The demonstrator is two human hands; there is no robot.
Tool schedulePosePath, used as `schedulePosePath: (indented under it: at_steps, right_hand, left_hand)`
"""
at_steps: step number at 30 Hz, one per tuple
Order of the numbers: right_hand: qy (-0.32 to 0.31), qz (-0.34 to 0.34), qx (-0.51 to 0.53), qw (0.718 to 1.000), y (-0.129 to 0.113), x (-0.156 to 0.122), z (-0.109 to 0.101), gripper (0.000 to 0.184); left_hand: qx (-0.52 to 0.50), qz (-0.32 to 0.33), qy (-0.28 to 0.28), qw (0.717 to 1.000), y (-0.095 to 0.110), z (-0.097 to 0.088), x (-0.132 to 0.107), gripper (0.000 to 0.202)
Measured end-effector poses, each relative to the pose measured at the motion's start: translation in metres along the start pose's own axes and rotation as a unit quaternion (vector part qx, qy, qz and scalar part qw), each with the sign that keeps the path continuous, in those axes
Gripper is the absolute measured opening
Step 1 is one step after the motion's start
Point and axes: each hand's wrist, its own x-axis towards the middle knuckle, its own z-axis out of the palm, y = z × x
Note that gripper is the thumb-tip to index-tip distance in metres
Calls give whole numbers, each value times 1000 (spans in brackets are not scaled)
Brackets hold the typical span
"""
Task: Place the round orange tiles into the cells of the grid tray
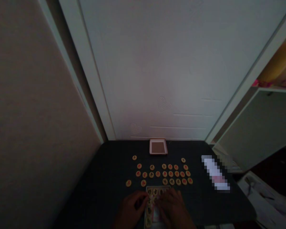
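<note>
On a black counter (97, 190), the left hand (132, 208) is at the left edge of a shallow, pale rectangular box (155, 215), thumb and forefinger curled with a small gap between; too dim to tell whether they grip anything. Inside the box, round tan discs with dark characters (148, 210) line its far and left sides. Beyond the box, loose round tan discs with red or dark markings (158, 174) lie in uneven rows, and past them a pinkish-white square tray (158, 147). The right hand (173, 205) covers the box's right part, fingers bent and close together; their hold is hidden.
</note>
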Motion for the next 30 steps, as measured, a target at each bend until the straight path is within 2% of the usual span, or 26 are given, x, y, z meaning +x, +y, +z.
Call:
schedulePosePath:
  at_steps: [3,5,8,13,18,21,26,30]
  right_hand:
    - [31,2,21,999,7,-1,-4,24]
    - [75,11,33,997,16,-3,-8,20]
    - [154,31,48,986,37,-8,-13,16]
    - [236,87,94,963,75,-22,-14,19]
    - [210,131,120,961,94,-35,-5,34]
    - [208,142,115,961,99,-38,1,38]
    - [218,151,105,958,100,-39,1,39]
    - [216,149,111,959,102,-40,1,39]
  left_hand:
    - [-4,-1,2,1000,-1,0,0,20]
    - [-8,-8,0,1000,-2,0,0,24]
    - [-20,-19,-5,1000,-3,-1,0,29]
    - [-37,-33,9,999,-5,-1,1,36]
    - [-62,-46,46,996,-3,-4,2,43]
    - [-53,-36,65,996,4,-10,7,38]
    - [14,23,80,996,19,-25,31,24]
    - [67,88,47,993,24,-35,60,22]
